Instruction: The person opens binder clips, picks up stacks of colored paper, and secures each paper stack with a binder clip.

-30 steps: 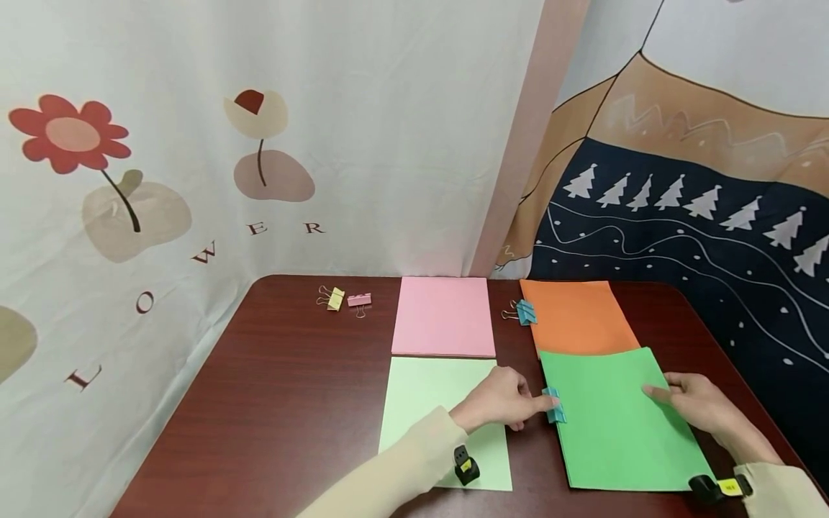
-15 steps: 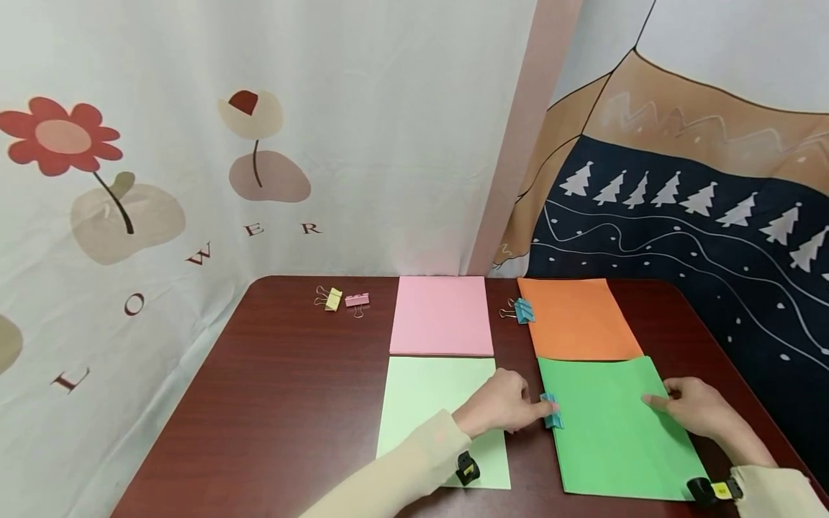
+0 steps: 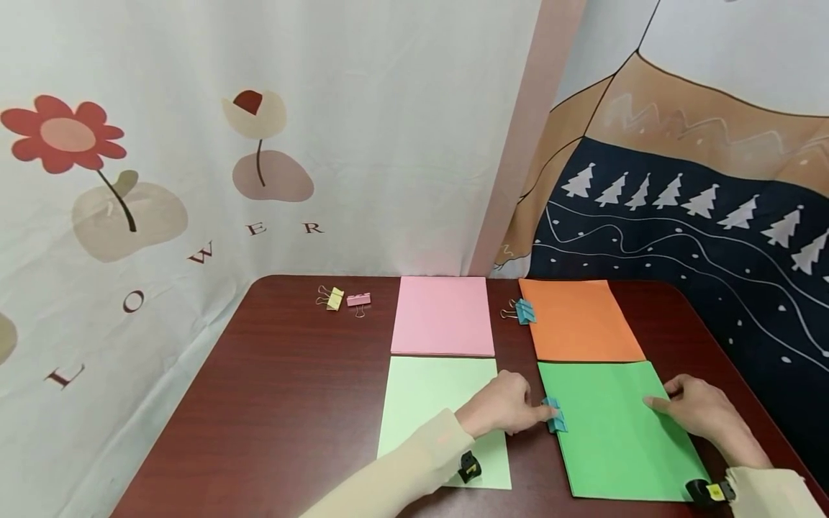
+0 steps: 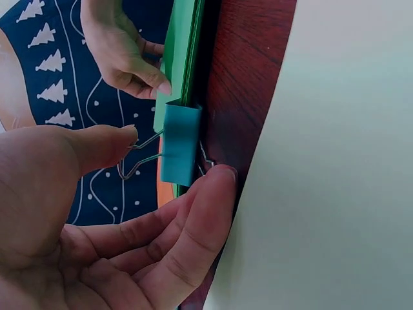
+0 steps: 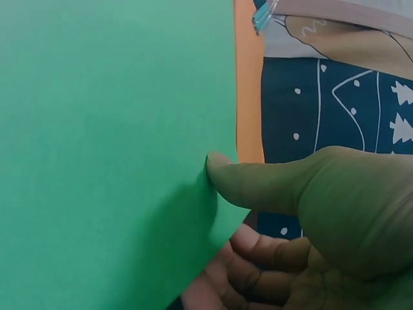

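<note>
My left hand is at a blue binder clip on the left edge of the green paper stack. The left wrist view shows the thumb at one wire handle and the curled fingers at the other. Both handles stand splayed out from the clip's body, whose mouth bites over the sheets. At the stack's right edge, my right hand pinches the green paper, thumb on top and fingers underneath. In the right wrist view the thumb presses the top sheet, and part of the fingers is hidden below it.
Behind the green stack lies orange paper with another blue binder clip on its left edge. Pink paper and pale green paper lie left of these. A yellow clip and a pink clip sit farther left.
The green stack's far edge has come down and toward me, uncovering more of the orange paper. The left thumb overlaps the clip less than before. The right hand keeps its grip on the paper.
</note>
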`<action>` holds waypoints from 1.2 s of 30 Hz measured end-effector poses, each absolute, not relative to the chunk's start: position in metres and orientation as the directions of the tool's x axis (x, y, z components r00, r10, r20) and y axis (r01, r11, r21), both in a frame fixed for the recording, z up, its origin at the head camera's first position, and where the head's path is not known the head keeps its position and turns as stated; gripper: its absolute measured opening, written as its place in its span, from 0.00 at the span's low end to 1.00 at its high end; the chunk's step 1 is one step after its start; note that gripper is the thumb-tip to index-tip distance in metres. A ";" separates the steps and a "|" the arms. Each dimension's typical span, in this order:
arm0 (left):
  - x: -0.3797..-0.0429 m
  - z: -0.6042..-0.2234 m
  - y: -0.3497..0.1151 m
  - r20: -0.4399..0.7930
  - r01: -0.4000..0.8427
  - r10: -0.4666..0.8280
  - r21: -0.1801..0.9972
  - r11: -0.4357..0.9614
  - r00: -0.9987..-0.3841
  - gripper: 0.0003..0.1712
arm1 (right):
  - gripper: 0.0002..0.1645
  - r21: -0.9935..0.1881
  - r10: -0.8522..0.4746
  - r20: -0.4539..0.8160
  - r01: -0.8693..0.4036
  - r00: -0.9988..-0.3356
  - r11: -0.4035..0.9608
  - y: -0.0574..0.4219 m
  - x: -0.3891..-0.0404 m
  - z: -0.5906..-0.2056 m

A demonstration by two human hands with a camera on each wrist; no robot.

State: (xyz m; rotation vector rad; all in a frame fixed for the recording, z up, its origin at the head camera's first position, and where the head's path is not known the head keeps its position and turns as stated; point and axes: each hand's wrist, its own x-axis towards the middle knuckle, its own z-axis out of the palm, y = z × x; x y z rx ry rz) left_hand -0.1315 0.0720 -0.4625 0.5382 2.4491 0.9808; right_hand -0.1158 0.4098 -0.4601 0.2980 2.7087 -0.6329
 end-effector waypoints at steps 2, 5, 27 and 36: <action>-0.131 -0.462 0.072 -0.261 0.183 0.500 0.713 0.676 -0.826 0.38 | 0.53 -0.374 0.126 -0.363 0.268 -0.923 0.888 0.409 -0.115 -0.460; -0.131 -0.462 0.071 -0.258 0.186 0.500 0.713 0.675 -0.827 0.38 | 0.55 -0.359 0.131 -0.358 0.266 -0.925 0.895 0.408 -0.115 -0.459; -0.152 -0.462 0.045 0.126 0.526 0.662 0.721 0.450 -0.739 0.22 | 0.44 -0.464 0.024 -0.072 0.055 -0.997 0.884 0.375 -0.127 -0.436; -0.165 -0.459 0.012 0.068 0.421 0.566 0.741 0.523 -0.822 0.34 | 0.44 -0.510 -0.105 0.013 -0.097 -0.994 0.855 0.348 -0.143 -0.425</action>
